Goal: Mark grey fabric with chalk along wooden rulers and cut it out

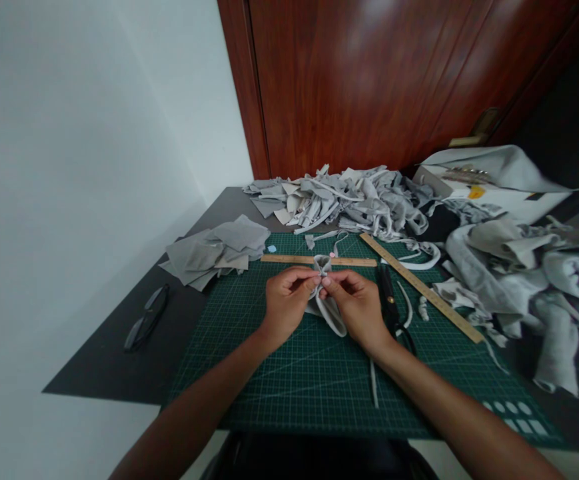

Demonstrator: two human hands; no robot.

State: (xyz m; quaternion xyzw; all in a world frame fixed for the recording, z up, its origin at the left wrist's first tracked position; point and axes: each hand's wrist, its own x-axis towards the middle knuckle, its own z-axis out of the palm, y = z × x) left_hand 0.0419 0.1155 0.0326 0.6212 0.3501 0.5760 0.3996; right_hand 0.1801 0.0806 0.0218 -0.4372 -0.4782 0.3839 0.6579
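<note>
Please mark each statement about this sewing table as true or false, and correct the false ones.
1. Both hands pinch one small grey fabric piece. True: left hand and right hand meet on it.
2. The cutting mat is red. False: it is green.
3. Two wooden rulers lie on the mat. True.
4. The black scissors lie left of the left hand. False: they lie just right of the right hand.
5. The folded eyeglasses rest on the mat. False: they lie off it, at left.

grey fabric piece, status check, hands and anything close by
Left hand and right hand both pinching grey fabric piece. Scissors beside right hand. Ruler just beyond.
</note>
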